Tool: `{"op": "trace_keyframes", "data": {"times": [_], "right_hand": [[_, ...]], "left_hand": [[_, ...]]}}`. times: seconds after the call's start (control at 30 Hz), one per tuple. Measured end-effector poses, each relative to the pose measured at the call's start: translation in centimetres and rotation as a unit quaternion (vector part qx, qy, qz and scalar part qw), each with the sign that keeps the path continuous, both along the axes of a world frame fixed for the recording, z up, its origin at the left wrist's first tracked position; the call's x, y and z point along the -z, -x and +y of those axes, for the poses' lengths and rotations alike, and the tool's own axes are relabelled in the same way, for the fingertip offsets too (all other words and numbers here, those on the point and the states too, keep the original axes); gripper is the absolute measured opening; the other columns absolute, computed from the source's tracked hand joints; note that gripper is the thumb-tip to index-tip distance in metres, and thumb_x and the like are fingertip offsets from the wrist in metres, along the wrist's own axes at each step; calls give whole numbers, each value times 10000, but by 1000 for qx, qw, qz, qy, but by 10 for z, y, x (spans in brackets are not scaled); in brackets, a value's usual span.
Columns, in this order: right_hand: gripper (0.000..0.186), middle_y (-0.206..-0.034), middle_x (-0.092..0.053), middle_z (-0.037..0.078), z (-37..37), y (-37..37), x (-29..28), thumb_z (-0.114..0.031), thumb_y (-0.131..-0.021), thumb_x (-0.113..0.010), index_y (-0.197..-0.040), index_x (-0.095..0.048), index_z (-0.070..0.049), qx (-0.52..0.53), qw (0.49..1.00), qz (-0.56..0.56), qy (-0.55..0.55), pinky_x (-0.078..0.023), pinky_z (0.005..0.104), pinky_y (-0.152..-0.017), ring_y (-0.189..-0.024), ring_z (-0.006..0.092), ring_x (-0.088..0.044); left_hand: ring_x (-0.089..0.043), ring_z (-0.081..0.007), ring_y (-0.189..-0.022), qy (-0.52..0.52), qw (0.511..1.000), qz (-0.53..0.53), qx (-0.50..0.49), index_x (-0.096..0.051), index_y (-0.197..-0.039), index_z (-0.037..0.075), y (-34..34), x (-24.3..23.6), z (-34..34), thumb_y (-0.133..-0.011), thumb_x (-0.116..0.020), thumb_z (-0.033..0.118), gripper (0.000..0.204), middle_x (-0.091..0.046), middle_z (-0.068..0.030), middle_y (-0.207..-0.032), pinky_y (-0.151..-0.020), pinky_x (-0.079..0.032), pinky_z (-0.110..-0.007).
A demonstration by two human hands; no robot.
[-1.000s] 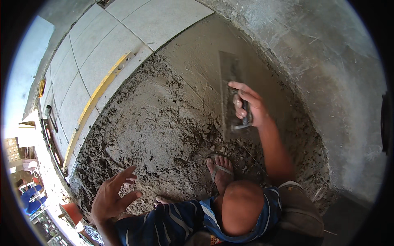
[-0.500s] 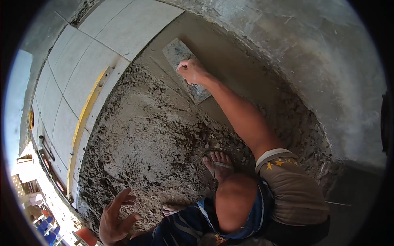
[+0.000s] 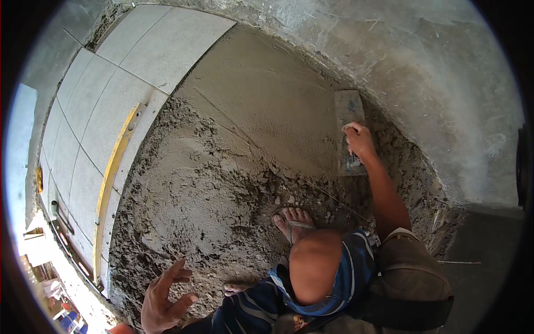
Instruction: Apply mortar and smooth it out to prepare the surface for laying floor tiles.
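My right hand [image 3: 360, 142] is closed round the handle of a flat rectangular plastering trowel [image 3: 349, 106]. The trowel lies on the right edge of a smoothed patch of wet mortar [image 3: 267, 94], next to rough, lumpy mortar by the wall. My left hand [image 3: 167, 298] is held above the rough mortar [image 3: 189, 189] at the lower left, fingers apart and holding nothing. A thin string [image 3: 328, 192] runs slantwise across the mortar, passing below the trowel.
Grey floor tiles [image 3: 105, 100] border the mortar on the left, with a yellow spirit level [image 3: 114, 167] lying along their edge. A grey cement wall [image 3: 434, 100] curves round the far and right sides. My foot in a sandal [image 3: 295, 221] stands on the rough mortar.
My right hand has swept the trowel rightward and nearer, turning it more upright in the picture. The mortar it passed over now lies smooth. My left hand has hardly moved.
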State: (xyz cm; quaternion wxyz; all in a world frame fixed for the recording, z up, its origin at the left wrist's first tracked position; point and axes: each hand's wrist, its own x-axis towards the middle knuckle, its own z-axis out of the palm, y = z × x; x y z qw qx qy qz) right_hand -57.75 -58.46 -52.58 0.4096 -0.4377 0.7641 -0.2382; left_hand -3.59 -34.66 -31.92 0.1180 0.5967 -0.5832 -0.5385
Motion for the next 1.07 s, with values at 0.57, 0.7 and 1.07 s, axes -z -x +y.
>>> {"op": "trace_keyframes", "data": {"times": [0.57,0.7,1.07], "right_hand": [[126,-711,-591,73,-231,-290,44,-163,-1011,-586,-1002,-582,-38,15,912,-398,103,-482,383,-450,-535,206,-592],[141,-697,-629,110,-268,-188,106,-167,-1010,-591,-1011,-599,-26,-31,945,-306,111,-508,391,-461,-536,219,-622],[148,-740,-545,27,-81,-65,40,-219,-1047,-584,-1111,-616,-89,75,980,-184,30,-512,369,-455,-520,170,-557]], "left_hand": [[-659,-249,-1125,-113,987,-11,-111,-450,-1536,14,6,10,-7,-967,-666,103,616,-639,-153,-1334,-942,-534,-390],[-657,-247,-1130,-119,990,21,-71,-442,-1547,20,6,31,-15,-967,-666,118,630,-644,-160,-1340,-936,-541,-399],[-711,-301,-1098,-21,999,-30,-28,-494,-1474,-14,4,9,-18,-856,-841,372,807,-730,-185,-1183,-973,-534,-412]]}}
